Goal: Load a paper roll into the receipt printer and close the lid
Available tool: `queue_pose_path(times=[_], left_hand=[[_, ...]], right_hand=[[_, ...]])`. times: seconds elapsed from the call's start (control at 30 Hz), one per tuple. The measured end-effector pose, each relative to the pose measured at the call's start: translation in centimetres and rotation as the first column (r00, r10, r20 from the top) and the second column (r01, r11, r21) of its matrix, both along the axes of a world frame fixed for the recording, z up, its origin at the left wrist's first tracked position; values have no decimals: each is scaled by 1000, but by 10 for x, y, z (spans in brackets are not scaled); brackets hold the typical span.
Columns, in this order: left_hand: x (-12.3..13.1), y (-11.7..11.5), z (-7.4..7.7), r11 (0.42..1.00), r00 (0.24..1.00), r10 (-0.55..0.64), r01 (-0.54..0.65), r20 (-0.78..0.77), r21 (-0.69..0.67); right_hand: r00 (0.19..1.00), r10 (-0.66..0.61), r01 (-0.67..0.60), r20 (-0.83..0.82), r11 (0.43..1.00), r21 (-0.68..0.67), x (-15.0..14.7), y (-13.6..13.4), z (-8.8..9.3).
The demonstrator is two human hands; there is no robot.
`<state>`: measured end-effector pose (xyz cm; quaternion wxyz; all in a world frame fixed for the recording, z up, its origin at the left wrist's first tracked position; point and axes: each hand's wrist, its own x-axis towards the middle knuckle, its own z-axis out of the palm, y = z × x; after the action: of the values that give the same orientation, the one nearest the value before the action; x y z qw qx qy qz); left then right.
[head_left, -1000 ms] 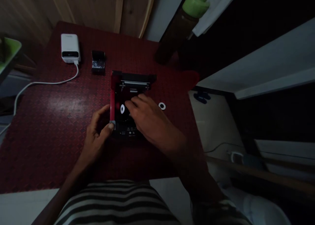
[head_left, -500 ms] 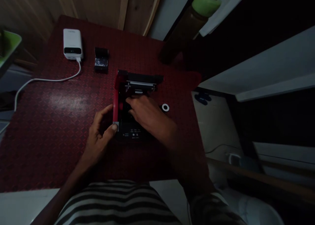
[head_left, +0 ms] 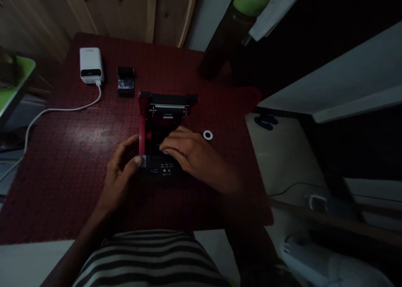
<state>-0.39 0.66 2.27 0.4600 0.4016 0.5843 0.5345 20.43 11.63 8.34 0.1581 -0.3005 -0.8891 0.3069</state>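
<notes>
A red and black printer-like machine (head_left: 142, 136) stands on the table with its lid (head_left: 172, 99) raised, and its front panel carries small buttons. My left hand (head_left: 121, 167) grips the machine's left side, thumb on the front corner and fingers along the red wall. Over the open bay is my right hand (head_left: 188, 151), its fingers bent and pressed together near the front edge. Whatever those fingers hold, if anything, is hidden in the dark. A small white ring (head_left: 207, 135), like a roll's end, lies just right of the machine, beyond my right hand.
The red patterned table (head_left: 78, 174) holds a white power bank (head_left: 91, 64) with a white cable (head_left: 63, 109), and a black roll-like item (head_left: 126, 82). A tall dark bottle with a green cap (head_left: 251, 0) stands at the back right. Wooden boards (head_left: 119, 15) rise behind.
My right hand has drawn back from deep in the bay toward its front edge. My left hand keeps its grip on the machine's side. The whole view has shifted slightly.
</notes>
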Motion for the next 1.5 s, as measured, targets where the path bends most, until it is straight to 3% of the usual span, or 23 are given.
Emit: queue_pose_path(times=[0.1, 0.2, 0.3, 0.4, 0.57, 0.77, 1.0, 1.33, 1.5], left_hand=[[-8, 20, 2, 996, 998, 48, -46, -35, 79], [-17, 54, 10, 970, 989, 110, -84, -102, 228], [-18, 83, 23, 957, 989, 62, -19, -138, 291], [-13, 92, 35, 948, 992, 39, 1, -121, 317], [-4, 69, 37, 961, 991, 89, -60, -97, 269], [6, 33, 20, 995, 997, 75, -73, -32, 66], [12, 25, 13, 999, 994, 1, 3, 106, -42], [9, 22, 9, 999, 997, 23, -21, 73, -27], [4, 8, 8, 998, 995, 27, -21, 96, -67]], right_hand=[[991, -79, 91, -107, 989, 117, 1, -7, -6], [964, -152, 210, -217, 939, 272, 5, -22, -8], [945, -206, 288, -256, 892, 347, 8, -40, -9], [942, -241, 315, -234, 877, 362, 10, -55, -12], [933, -276, 355, -233, 818, 453, 7, -70, -18], [922, -322, 387, -215, 771, 506, 8, -73, -18], [926, -318, 375, -202, 824, 425, 10, -70, -22], [915, -335, 400, -224, 826, 398, 7, -74, -23], [832, -433, 530, -347, 806, 264, 16, -90, -34]])
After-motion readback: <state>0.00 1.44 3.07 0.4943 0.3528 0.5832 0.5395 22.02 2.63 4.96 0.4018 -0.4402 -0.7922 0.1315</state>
